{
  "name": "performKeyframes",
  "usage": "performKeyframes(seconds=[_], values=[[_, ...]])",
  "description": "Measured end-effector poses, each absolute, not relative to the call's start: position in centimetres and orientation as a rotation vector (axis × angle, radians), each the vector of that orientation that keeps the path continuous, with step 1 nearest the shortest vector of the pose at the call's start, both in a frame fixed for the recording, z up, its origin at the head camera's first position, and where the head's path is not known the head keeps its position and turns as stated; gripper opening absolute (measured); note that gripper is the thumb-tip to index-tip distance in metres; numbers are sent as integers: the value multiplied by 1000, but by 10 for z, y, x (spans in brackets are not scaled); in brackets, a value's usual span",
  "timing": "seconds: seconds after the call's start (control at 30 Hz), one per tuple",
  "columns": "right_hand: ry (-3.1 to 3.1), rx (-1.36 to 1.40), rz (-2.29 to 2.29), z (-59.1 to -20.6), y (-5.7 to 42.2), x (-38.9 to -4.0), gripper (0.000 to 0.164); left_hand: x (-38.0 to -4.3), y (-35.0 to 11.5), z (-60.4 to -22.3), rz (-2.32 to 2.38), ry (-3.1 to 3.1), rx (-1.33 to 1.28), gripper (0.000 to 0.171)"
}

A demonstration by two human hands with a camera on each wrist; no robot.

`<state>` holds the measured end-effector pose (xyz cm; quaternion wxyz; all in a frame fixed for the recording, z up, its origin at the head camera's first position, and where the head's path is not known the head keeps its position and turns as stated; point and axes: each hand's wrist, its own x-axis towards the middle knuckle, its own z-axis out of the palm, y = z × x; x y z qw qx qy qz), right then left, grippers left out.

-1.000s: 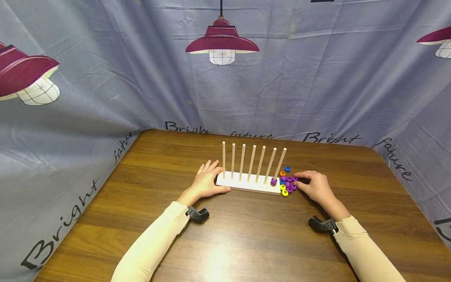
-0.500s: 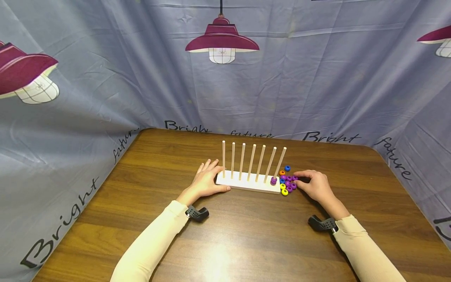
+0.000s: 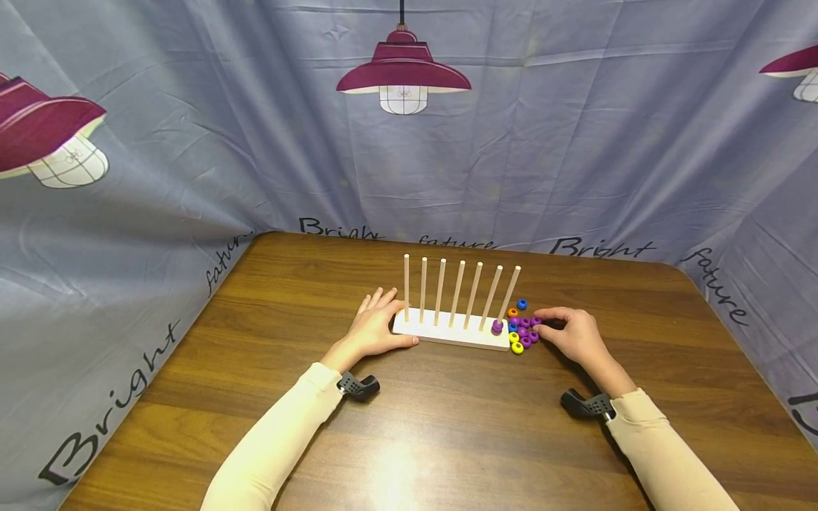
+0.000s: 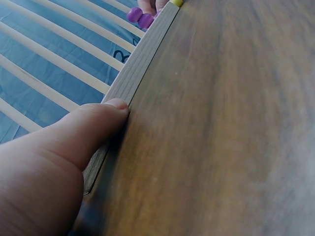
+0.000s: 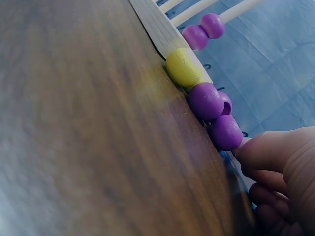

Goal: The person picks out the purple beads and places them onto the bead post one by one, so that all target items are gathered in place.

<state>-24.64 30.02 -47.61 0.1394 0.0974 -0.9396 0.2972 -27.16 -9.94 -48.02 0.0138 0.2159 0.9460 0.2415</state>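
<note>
A white wooden peg stand (image 3: 450, 335) with several upright pegs stands on the table, two purple beads (image 3: 497, 327) stacked at the foot of its rightmost peg. My left hand (image 3: 373, 331) grips the stand's left end, the thumb (image 4: 106, 118) along the front edge and the other fingers behind. Loose purple, yellow, orange and blue beads cluster against the stand's right end. At the cluster's right side, my right hand (image 3: 573, 338) has thumb and forefinger around a purple bead (image 3: 535, 321). Close up, the right thumb (image 5: 266, 150) sits right beside another purple bead (image 5: 226, 132).
The brown wooden table (image 3: 447, 426) extends around the stand, with grey-blue printed curtains (image 3: 409, 170) behind and at both sides. A single blue bead (image 3: 522, 304) lies at the back of the cluster. Each wrist wears a black camera mount (image 3: 584, 404).
</note>
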Motion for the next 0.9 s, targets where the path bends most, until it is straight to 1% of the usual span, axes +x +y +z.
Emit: performKeyframes(seconds=[0.43,0.9], values=[[-2680,261,952,-472,303,-247,20,-272,-100,-481,765,2963,678,75],[-2667,284,1080,-461,299,-242,23,-272,-100,-481,753,2953,678,77]])
